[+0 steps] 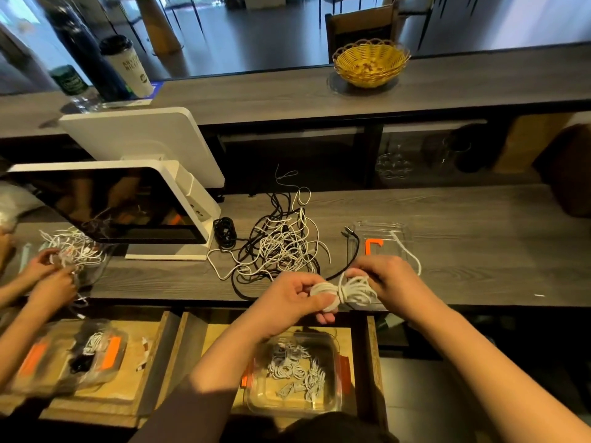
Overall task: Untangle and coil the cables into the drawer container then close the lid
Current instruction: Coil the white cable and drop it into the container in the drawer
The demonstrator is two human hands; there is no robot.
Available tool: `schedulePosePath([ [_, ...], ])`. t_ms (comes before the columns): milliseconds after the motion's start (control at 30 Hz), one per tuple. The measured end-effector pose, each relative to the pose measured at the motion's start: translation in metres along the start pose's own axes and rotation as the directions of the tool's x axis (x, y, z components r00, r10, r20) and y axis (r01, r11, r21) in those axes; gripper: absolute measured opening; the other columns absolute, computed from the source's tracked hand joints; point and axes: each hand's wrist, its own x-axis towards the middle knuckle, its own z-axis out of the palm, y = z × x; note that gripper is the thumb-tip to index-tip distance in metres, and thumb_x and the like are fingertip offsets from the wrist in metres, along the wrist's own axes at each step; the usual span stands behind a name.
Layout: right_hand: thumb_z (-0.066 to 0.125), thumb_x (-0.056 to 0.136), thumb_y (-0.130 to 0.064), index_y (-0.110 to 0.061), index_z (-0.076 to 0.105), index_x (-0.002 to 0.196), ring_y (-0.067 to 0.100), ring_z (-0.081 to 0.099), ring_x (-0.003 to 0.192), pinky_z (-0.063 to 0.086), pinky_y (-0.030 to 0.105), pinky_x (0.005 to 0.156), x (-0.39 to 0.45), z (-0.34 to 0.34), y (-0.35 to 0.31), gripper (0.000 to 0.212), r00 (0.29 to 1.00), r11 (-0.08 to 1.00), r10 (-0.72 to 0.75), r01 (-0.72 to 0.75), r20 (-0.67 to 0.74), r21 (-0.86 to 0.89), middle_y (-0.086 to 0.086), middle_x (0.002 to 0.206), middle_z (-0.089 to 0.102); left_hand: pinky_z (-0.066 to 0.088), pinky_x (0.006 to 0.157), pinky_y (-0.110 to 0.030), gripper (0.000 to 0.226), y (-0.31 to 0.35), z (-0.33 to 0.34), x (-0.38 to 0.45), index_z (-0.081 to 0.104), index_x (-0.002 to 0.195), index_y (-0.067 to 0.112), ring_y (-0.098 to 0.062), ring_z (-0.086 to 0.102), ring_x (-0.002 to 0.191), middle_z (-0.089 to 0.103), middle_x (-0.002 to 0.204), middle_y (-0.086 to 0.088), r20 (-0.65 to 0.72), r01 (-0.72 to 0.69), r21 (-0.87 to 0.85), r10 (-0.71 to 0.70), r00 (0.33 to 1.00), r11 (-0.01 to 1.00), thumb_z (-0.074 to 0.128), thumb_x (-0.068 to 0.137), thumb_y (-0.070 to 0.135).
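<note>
Both of my hands hold one coiled white cable point(350, 290) above the counter's front edge. My left hand point(294, 295) grips the coil's left loop, and my right hand point(385, 276) pinches its right loop. Below them an open drawer holds a clear container point(256, 401) with orange clips and several coiled white cables point(297, 367) inside. A clear lid point(396, 228) with an orange latch lies on the counter behind my right hand. A tangle of black and white cables point(281, 247) lies left of the lid.
A coiled black cable point(224, 233) lies beside a white screen stand point(179, 219). At the left another person's hands point(48, 276) work on white cables over a second drawer and container point(73, 356). A yellow basket point(371, 62) and bottles point(128, 65) stand on the upper shelf.
</note>
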Motion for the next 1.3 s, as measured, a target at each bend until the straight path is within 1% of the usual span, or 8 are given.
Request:
schedulePosePath([
  [133,0.062,0.094,-0.023,-0.044,0.055,0.083,0.001,0.057,0.062,0.043,0.026,0.058,0.001,0.019,-0.006,0.025,0.998,1.000,0.016,-0.015,-0.060,0.012,-0.014,0.069,0.061,0.057,0.070,-0.023,0.024,0.002,0.000,-0.001,0.066,0.105,0.004,-0.015,0.070,0.073,0.075,0.082,-0.008,-0.140,-0.072,-0.192,0.045,0.989,0.979,0.066,0.085,0.017],
  [233,0.054,0.099,-0.036,-0.034,0.063,0.088,0.005,0.055,0.059,0.041,0.023,0.055,0.002,0.029,-0.015,0.014,0.999,0.997,0.041,-0.040,-0.017,0.069,-0.014,0.065,0.057,0.057,0.071,-0.023,0.020,-0.008,0.005,0.003,0.067,0.106,0.005,-0.016,0.069,0.074,0.075,0.084,-0.010,-0.364,-0.145,-0.326,0.017,0.931,0.934,0.065,0.089,0.016],
  [533,0.047,0.101,-0.038,-0.025,0.063,0.093,0.008,0.055,0.062,0.044,0.029,0.058,-0.005,0.049,-0.038,0.022,0.994,0.999,0.034,-0.035,0.102,0.006,-0.004,0.068,0.060,0.054,0.063,-0.018,0.009,-0.034,-0.003,0.012,0.074,0.101,0.015,-0.009,0.072,0.071,0.076,0.081,0.000,-0.760,-0.081,0.001,0.053,0.647,0.997,0.068,0.094,0.016],
  [700,0.049,0.100,-0.032,-0.020,0.064,0.098,0.013,0.058,0.071,0.050,0.039,0.067,-0.008,0.042,-0.049,0.020,0.994,0.999,0.018,-0.013,0.107,-0.048,-0.003,0.078,0.064,0.054,0.066,-0.030,0.006,-0.049,-0.009,0.004,0.075,0.097,0.027,-0.008,0.066,0.073,0.072,0.077,0.009,-0.641,0.106,0.424,0.215,0.737,0.900,0.070,0.093,0.028],
  [933,0.046,0.097,-0.043,-0.022,0.066,0.110,0.013,0.065,0.088,0.055,0.033,0.073,0.000,0.024,-0.042,0.031,0.996,0.981,-0.077,0.083,0.044,-0.175,-0.006,0.102,0.067,0.052,0.081,-0.041,0.016,-0.039,-0.010,-0.003,0.072,0.101,0.039,-0.020,0.065,0.088,0.073,0.094,0.003,-0.192,0.094,0.604,0.031,0.981,0.791,0.069,0.094,0.025],
  [1100,0.058,0.091,-0.042,-0.024,0.073,0.096,0.007,0.066,0.077,0.057,0.037,0.069,-0.001,0.013,-0.026,0.025,0.998,0.996,-0.033,0.038,-0.058,0.075,-0.009,0.084,0.071,0.059,0.082,-0.031,0.017,-0.018,-0.012,-0.017,0.072,0.100,0.019,-0.017,0.073,0.085,0.075,0.092,-0.004,-0.086,-0.029,0.148,0.042,0.995,0.989,0.067,0.093,0.005],
  [1200,0.064,0.090,-0.030,-0.043,0.069,0.096,0.011,0.069,0.081,0.057,0.040,0.074,-0.007,0.020,-0.028,0.015,0.998,0.971,0.035,-0.023,-0.047,0.238,-0.007,0.086,0.074,0.058,0.075,-0.024,0.015,-0.015,-0.008,-0.022,0.068,0.102,0.008,-0.015,0.072,0.079,0.075,0.087,-0.006,-0.115,-0.097,-0.038,0.092,0.989,0.995,0.062,0.093,-0.002],
  [1300,0.058,0.098,-0.026,-0.030,0.072,0.101,0.026,0.066,0.076,0.053,0.051,0.072,-0.008,0.038,-0.031,0.015,0.998,0.968,0.066,-0.065,0.001,0.241,0.005,0.085,0.072,0.057,0.073,-0.023,0.015,-0.024,0.000,-0.020,0.068,0.105,0.005,-0.014,0.070,0.077,0.076,0.089,-0.009,-0.296,-0.142,-0.266,0.060,0.953,0.954,0.061,0.092,0.001],
])
